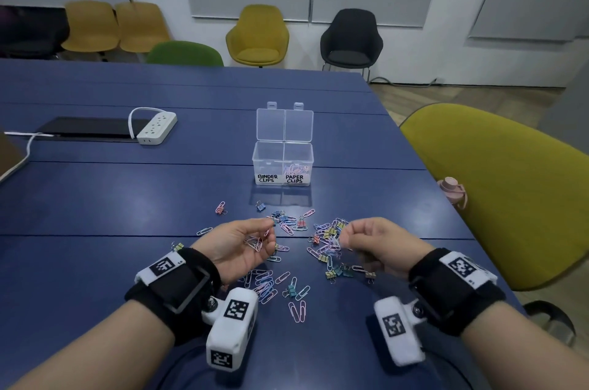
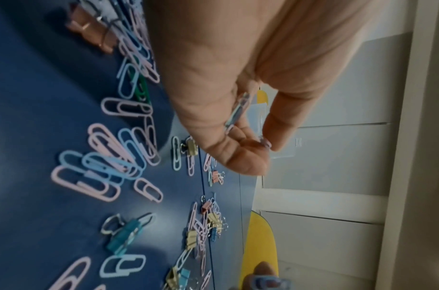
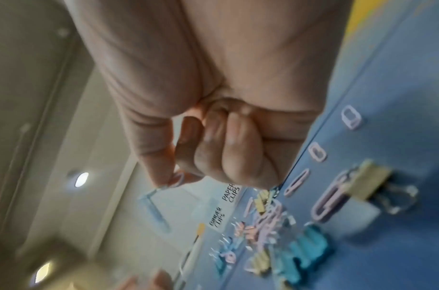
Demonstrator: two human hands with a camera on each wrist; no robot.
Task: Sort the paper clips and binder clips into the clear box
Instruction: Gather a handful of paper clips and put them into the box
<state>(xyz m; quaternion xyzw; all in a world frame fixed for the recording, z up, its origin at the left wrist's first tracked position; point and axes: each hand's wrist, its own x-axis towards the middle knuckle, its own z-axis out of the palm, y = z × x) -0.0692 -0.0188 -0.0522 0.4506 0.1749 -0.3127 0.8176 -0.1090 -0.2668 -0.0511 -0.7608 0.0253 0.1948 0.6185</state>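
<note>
Beyond the scattered pile (image 1: 325,243), few paper clips lie in the clear box (image 1: 282,163); both the left hand (image 1: 242,246) and the right hand (image 1: 376,246) pinch paper clips (image 1: 255,243); most remain unsorted.

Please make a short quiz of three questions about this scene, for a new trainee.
1. True or false: the compartment labelled BINDER CLIPS in the clear box already holds many clips.
2. What does the left hand hold? A) paper clips B) a power strip C) nothing
3. Fill in: the lid of the clear box is ____.

Key:
1. False; only the PAPER CLIPS side shows clips.
2. A; paper clips lie in its palm.
3. Open.
</note>
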